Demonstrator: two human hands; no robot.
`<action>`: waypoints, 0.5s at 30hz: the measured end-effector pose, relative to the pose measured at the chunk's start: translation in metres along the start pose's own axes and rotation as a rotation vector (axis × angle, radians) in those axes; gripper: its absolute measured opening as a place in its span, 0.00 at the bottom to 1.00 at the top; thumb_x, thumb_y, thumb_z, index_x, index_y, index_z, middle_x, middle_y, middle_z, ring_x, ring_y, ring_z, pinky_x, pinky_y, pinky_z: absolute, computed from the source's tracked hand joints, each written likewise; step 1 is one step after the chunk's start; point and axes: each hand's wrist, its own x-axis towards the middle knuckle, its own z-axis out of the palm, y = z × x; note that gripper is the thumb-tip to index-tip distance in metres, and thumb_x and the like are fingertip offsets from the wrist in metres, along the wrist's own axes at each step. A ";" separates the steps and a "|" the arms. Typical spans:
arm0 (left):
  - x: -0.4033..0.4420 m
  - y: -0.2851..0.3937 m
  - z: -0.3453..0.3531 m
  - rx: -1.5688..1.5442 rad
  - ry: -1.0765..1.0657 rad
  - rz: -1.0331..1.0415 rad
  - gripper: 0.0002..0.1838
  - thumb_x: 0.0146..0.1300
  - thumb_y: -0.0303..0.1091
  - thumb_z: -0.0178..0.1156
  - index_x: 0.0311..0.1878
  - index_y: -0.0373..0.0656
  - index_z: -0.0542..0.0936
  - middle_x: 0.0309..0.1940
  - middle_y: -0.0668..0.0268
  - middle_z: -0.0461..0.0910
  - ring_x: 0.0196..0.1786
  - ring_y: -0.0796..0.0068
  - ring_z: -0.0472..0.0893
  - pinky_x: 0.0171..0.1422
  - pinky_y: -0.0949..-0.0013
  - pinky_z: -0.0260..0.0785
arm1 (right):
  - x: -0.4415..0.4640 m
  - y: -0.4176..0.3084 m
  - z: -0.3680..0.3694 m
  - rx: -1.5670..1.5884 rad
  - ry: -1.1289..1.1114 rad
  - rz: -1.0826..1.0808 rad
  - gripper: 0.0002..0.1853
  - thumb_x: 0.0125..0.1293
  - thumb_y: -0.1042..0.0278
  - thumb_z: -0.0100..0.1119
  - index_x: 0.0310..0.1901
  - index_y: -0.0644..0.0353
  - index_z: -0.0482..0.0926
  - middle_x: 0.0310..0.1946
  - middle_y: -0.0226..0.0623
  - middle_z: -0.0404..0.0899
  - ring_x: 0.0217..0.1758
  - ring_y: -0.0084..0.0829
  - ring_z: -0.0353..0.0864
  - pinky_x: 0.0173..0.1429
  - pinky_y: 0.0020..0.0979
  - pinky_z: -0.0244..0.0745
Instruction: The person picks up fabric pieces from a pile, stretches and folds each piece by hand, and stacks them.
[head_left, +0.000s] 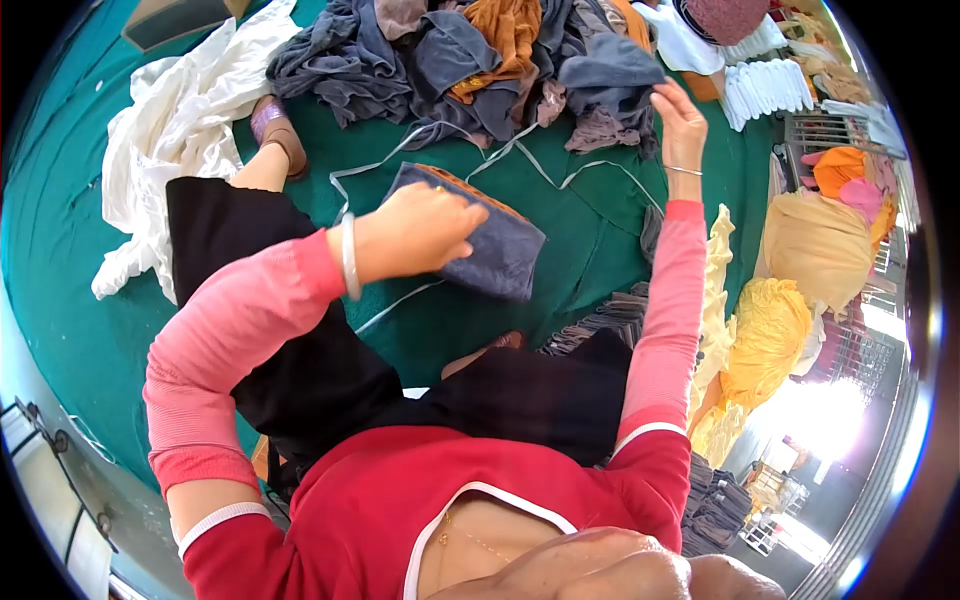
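Pale strips trail beside the folded cloth.

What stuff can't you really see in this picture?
All in the head view:
- Inside the left hand: hidden by its curled fingers.
- Part of the folded grey cloth: behind that hand.
- Bottom of the cloth pile: covered by upper layers.
- Rest of the box: cut off by the top edge.
- Background at right: washed out by glare.

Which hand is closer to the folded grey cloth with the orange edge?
Left: the left hand is over the folded cloth, while the right hand is farther off, holding another grey cloth.
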 end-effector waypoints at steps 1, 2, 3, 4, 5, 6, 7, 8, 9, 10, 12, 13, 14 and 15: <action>0.004 -0.001 -0.001 -0.081 0.027 -0.009 0.28 0.53 0.39 0.64 0.56 0.41 0.69 0.38 0.57 0.79 0.42 0.55 0.79 0.47 0.60 0.70 | -0.007 -0.026 0.007 0.126 -0.042 -0.007 0.11 0.55 0.82 0.61 0.41 0.72 0.80 0.53 0.40 0.74 0.52 0.28 0.74 0.57 0.23 0.67; 0.012 -0.004 0.005 -0.179 0.114 0.004 0.32 0.53 0.41 0.65 0.59 0.40 0.65 0.42 0.56 0.78 0.46 0.57 0.78 0.50 0.61 0.69 | -0.019 -0.054 0.020 0.138 -0.107 -0.051 0.13 0.55 0.81 0.61 0.43 0.72 0.79 0.56 0.41 0.71 0.53 0.29 0.73 0.57 0.24 0.68; 0.021 -0.008 0.015 -0.276 0.200 0.017 0.37 0.54 0.43 0.66 0.63 0.39 0.62 0.45 0.56 0.77 0.50 0.59 0.77 0.52 0.62 0.68 | -0.033 -0.081 0.034 0.149 -0.173 -0.094 0.15 0.55 0.80 0.61 0.46 0.73 0.78 0.59 0.42 0.68 0.54 0.29 0.73 0.57 0.25 0.68; 0.031 -0.008 0.022 -0.341 0.334 0.061 0.40 0.52 0.46 0.66 0.63 0.38 0.60 0.48 0.54 0.76 0.53 0.57 0.75 0.53 0.60 0.68 | -0.051 -0.107 0.048 0.225 -0.301 -0.065 0.20 0.55 0.75 0.62 0.51 0.72 0.75 0.61 0.43 0.65 0.56 0.31 0.72 0.58 0.28 0.68; 0.043 -0.007 0.028 -0.405 0.468 0.106 0.43 0.50 0.49 0.66 0.64 0.37 0.59 0.51 0.52 0.74 0.55 0.54 0.74 0.54 0.59 0.68 | -0.068 -0.132 0.063 0.302 -0.429 -0.037 0.26 0.55 0.71 0.64 0.55 0.71 0.72 0.64 0.44 0.62 0.58 0.32 0.71 0.59 0.30 0.68; 0.057 -0.007 0.036 -0.469 0.601 0.151 0.46 0.48 0.53 0.67 0.64 0.36 0.58 0.53 0.49 0.73 0.58 0.52 0.72 0.54 0.57 0.68 | -0.088 -0.156 0.085 0.271 -0.543 -0.057 0.32 0.53 0.65 0.65 0.59 0.70 0.68 0.66 0.44 0.58 0.60 0.34 0.69 0.60 0.33 0.67; 0.065 -0.005 0.034 -0.496 0.689 0.192 0.40 0.47 0.55 0.68 0.56 0.35 0.65 0.48 0.55 0.73 0.52 0.57 0.73 0.50 0.59 0.68 | -0.103 -0.175 0.099 0.237 -0.656 -0.077 0.37 0.52 0.60 0.66 0.62 0.68 0.65 0.68 0.45 0.55 0.62 0.36 0.68 0.60 0.36 0.67; 0.073 -0.002 0.031 -0.517 0.777 0.236 0.36 0.46 0.57 0.68 0.48 0.35 0.72 0.42 0.60 0.74 0.46 0.61 0.73 0.46 0.62 0.68 | -0.112 -0.187 0.099 0.178 -0.717 -0.031 0.40 0.52 0.56 0.66 0.64 0.66 0.63 0.68 0.46 0.54 0.64 0.39 0.66 0.62 0.39 0.65; 0.073 0.002 0.023 -0.571 0.790 0.250 0.32 0.50 0.54 0.66 0.46 0.35 0.72 0.40 0.62 0.74 0.44 0.66 0.73 0.46 0.65 0.67 | -0.118 -0.188 0.097 0.161 -0.713 -0.059 0.37 0.54 0.58 0.65 0.63 0.65 0.64 0.67 0.46 0.56 0.64 0.39 0.67 0.62 0.37 0.65; 0.066 0.012 0.009 -0.681 0.738 0.223 0.28 0.54 0.52 0.64 0.45 0.35 0.73 0.38 0.64 0.74 0.42 0.71 0.73 0.45 0.68 0.67 | -0.122 -0.188 0.094 0.113 -0.642 -0.031 0.35 0.56 0.61 0.64 0.63 0.65 0.64 0.66 0.46 0.58 0.63 0.38 0.67 0.62 0.36 0.65; 0.053 0.028 -0.017 -0.973 0.550 0.110 0.20 0.61 0.46 0.59 0.43 0.36 0.75 0.34 0.69 0.74 0.38 0.80 0.72 0.45 0.74 0.67 | -0.132 -0.176 0.085 0.059 -0.477 0.060 0.31 0.59 0.65 0.61 0.62 0.65 0.64 0.63 0.44 0.63 0.62 0.36 0.68 0.62 0.35 0.65; 0.046 0.034 -0.023 -1.212 0.509 0.140 0.21 0.64 0.43 0.57 0.53 0.36 0.73 0.43 0.69 0.76 0.44 0.82 0.73 0.47 0.76 0.69 | -0.138 -0.160 0.079 0.053 -0.383 0.119 0.29 0.60 0.66 0.60 0.62 0.65 0.65 0.62 0.43 0.64 0.62 0.34 0.68 0.63 0.34 0.64; 0.054 0.022 -0.015 -1.385 0.386 0.144 0.22 0.64 0.42 0.57 0.54 0.36 0.73 0.46 0.69 0.76 0.44 0.82 0.75 0.47 0.78 0.71 | -0.145 -0.146 0.075 0.048 -0.288 0.176 0.27 0.61 0.68 0.58 0.62 0.65 0.65 0.60 0.42 0.66 0.62 0.33 0.68 0.63 0.33 0.64; 0.053 0.027 -0.012 -1.523 0.380 0.101 0.21 0.64 0.42 0.58 0.53 0.36 0.73 0.45 0.67 0.77 0.43 0.81 0.76 0.46 0.78 0.71 | -0.154 -0.136 0.075 0.013 -0.222 0.236 0.27 0.64 0.69 0.56 0.63 0.65 0.62 0.59 0.40 0.68 0.62 0.31 0.67 0.65 0.31 0.61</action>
